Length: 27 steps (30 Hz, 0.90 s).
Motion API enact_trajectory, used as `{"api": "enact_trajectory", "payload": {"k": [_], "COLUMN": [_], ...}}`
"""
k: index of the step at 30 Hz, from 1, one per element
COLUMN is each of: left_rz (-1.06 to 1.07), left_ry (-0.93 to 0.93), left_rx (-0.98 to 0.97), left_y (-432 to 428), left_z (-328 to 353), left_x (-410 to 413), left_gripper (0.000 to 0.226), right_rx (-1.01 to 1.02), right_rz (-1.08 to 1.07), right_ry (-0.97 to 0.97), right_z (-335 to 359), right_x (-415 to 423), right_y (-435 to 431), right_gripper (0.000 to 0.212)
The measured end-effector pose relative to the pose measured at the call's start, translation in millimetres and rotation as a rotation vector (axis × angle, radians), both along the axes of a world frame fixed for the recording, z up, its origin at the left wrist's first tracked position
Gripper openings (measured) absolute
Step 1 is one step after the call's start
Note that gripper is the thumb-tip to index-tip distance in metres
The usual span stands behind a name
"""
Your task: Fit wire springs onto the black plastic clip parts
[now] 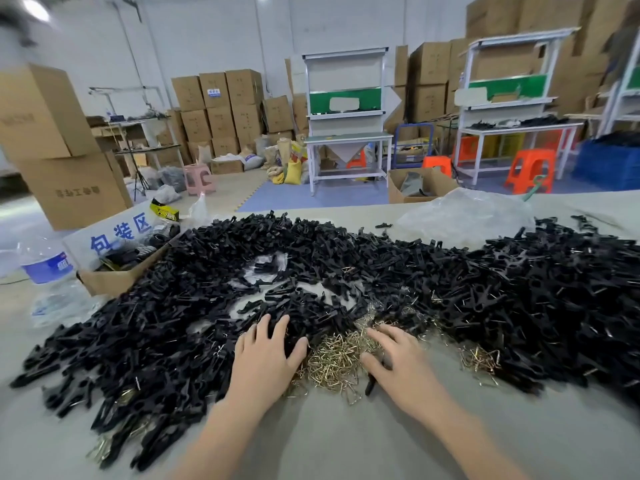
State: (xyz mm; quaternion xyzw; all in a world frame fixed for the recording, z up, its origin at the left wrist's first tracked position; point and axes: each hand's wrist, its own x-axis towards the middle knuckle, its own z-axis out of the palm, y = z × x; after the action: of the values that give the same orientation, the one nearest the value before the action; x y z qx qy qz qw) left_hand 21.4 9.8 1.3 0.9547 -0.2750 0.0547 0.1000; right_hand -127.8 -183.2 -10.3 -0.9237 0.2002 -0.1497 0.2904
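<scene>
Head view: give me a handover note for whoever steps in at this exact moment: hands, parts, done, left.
Left hand: fingers spread, resting on the edge of the black clip parts heap, gripping nothing visible.
Right hand: spread over the wire springs pile; a black part shows under its palm, grip unclear.
Things: the heap covers the table from left to right; springs lie between the hands.
Done: some parts near the left edge show wire, seemingly fitted.
Left: most of the heap.

left grip (266, 351), right grip (398, 362) — both bare; forearms uncovered down to frame edge
</scene>
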Motion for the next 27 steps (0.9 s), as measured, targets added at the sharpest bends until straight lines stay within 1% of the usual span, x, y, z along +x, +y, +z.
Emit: {"api": "enact_trajectory", "payload": {"k": [2, 4, 6, 8, 11, 14, 17, 21, 24, 27], "left_rz": [-0.036, -0.084, -0.149, -0.208, -0.248, -0.244, -0.218, -0.159, -0.158, -0.111], "left_ry": [0.07, 0.147, 0.2, 0.231, 0.208, 0.092, 0.013, -0.08, -0.048, 0.01], "left_rx": [0.018, 0.073, 0.148, 0.241, 0.368, 0.411, 0.385, 0.284, 0.174, 0.097], "left_y": [-7, -17, -29, -41, -57, -68, -73, -76, -71, -58], "left_z": [11, 23, 34, 44, 51, 51, 47, 46, 48, 52], "left_x": [15, 29, 41, 50, 58, 57, 48, 41, 49, 56], "left_gripper": [0.067, 0.065, 0.068, 0.074, 0.075, 0.067, 0.058, 0.041, 0.022, 0.026], "right_rx": [-0.024, 0.002, 0.049, 0.083, 0.098, 0.117, 0.145, 0.181, 0.196, 0.216], "right_rz": [0.006, 0.022, 0.024, 0.014, 0.005, -0.001, -0.012, -0.016, -0.02, -0.025], "right_ry": [0.04, 0.043, 0.021, -0.002, -0.029, -0.048, -0.062, -0.093, -0.112, -0.135], "right_z": [0, 1, 2, 2, 0, 0, 0, 0, 1, 0], "right_x": [0, 0, -1, -1, -1, -1, -2, -4, -4, -5], "right_y": [-1, -2, -2, -2, -3, -3, -4, -4, -4, -4], "right_gripper": [0.05, 0.041, 0.031, 0.025, 0.022, 0.021, 0.022, 0.028, 0.029, 0.028]}}
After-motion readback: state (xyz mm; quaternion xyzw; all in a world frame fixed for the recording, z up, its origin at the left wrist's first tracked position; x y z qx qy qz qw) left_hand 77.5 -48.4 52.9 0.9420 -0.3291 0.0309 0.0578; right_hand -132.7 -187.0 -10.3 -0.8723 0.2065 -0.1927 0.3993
